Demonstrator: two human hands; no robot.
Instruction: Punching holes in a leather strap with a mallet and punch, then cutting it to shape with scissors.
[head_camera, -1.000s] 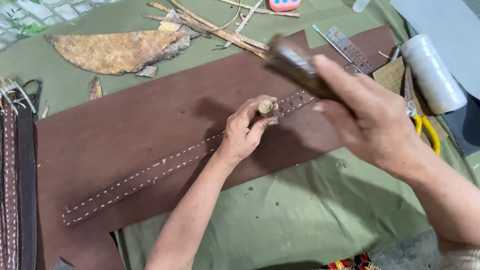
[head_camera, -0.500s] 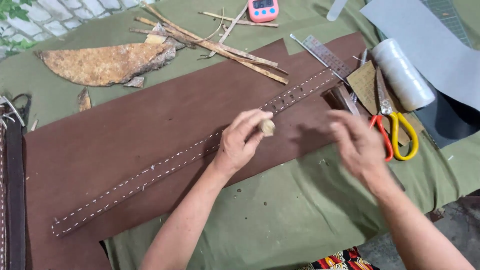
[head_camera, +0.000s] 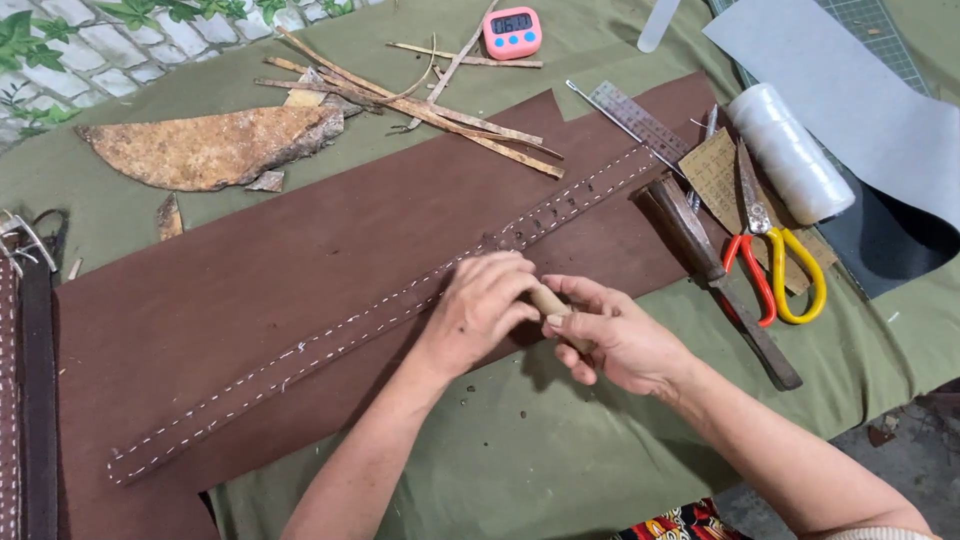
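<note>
The left hand (head_camera: 485, 305) and right hand (head_camera: 610, 335) meet over the lower edge of a wide brown leather sheet (head_camera: 300, 260), and both have a grip closed on a small wooden-handled tool (head_camera: 553, 308), of which only the pale handle shows between the fingers; its tip is hidden under the left hand. The tool sits just beside a long stitched leather strap (head_camera: 380, 305) that lies diagonally on the sheet, white stitches along both edges and a row of punched holes toward its upper right end. To the right of the hands, well clear of them, a dark wooden mallet (head_camera: 720, 275) lies on the green cloth of the tabletop (head_camera: 520, 450), with red-and-yellow-handled scissors (head_camera: 765, 245) next to it on a tan card (head_camera: 720, 175). Beyond those are a metal ruler (head_camera: 640, 120), a white spool of thread (head_camera: 790, 150) and a grey sheet (head_camera: 850, 90). At the far edge stand a pink digital timer (head_camera: 512, 32), a bundle of dry sticks (head_camera: 420, 100) and a piece of rough bark (head_camera: 210, 150). A dark belt (head_camera: 30, 390) lies at the far left
</note>
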